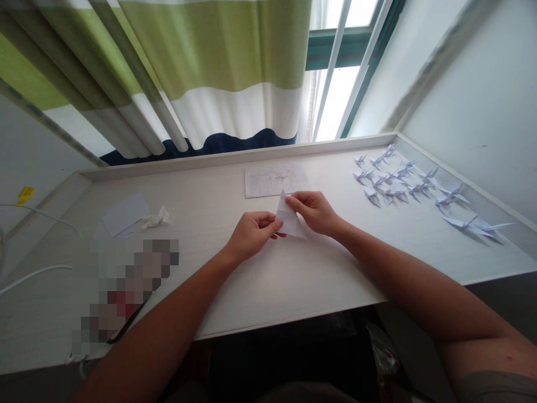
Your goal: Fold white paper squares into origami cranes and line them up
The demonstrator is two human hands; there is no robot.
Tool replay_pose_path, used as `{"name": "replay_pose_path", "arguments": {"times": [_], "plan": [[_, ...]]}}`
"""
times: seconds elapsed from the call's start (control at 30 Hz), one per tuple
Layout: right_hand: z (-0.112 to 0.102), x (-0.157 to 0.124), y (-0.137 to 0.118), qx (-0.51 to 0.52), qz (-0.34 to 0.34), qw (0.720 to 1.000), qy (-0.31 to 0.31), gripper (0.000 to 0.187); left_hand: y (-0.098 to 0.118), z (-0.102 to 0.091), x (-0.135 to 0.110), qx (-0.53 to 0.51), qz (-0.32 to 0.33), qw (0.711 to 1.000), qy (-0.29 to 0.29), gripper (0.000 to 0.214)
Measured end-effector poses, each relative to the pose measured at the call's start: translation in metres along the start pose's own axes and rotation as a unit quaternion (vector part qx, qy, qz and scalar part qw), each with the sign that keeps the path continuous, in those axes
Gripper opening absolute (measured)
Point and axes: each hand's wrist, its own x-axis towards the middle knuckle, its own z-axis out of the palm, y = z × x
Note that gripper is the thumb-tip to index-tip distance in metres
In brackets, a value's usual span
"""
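Observation:
Between my hands, above the middle of the white desk (235,291), is a folded white sheet of paper (290,221) with a pointed top and a wider lower end. My left hand (254,232) pinches its left edge between thumb and fingers. My right hand (312,210) grips it near the upper tip, thumb in front and fingers curled behind. Some of the paper's back and the fingertips behind it are hidden. Beyond my hands lies a flat printed booklet or sheet (268,182) with a table on it.
Several folded paper cranes (388,179) stand at the right of the desk. At the left are loose paper sheets (126,212), a crumpled tissue (157,218), a blurred-out object (134,285) and white cables (37,274). A low rim (188,162) runs along the back, below a curtain (235,50).

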Motion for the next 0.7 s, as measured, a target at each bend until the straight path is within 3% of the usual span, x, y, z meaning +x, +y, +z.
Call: {"name": "replay_pose_path", "arguments": {"times": [0.4,0.7], "plan": [[-0.0001,-0.0002,0.0022,-0.022,-0.004,1.000,-0.010,0.061,-0.0049,0.0007,0.0037,-0.005,0.011,1.000,-0.007,0.032],[0.0053,-0.0020,0.0028,0.012,0.023,0.998,-0.053,0.057,-0.0065,0.0012,0.0039,0.006,0.027,0.997,0.066,0.039]]}}
